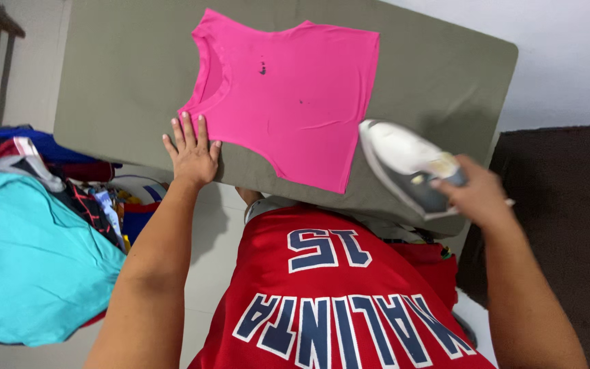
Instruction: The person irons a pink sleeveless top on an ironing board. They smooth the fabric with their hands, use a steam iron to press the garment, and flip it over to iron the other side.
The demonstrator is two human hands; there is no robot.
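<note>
The left hand [191, 152], fingers spread flat, presses the pink top's [288, 96] sleeve edge on the grey-green ironing surface [117, 75]. The right hand [476, 195] grips a white-grey iron [404, 164] beside the hem, its nose pointing up-left, long axis diagonal

Left hand [191, 152] flat, fingers spread; right hand [478, 193] clenched, arm raised.
</note>
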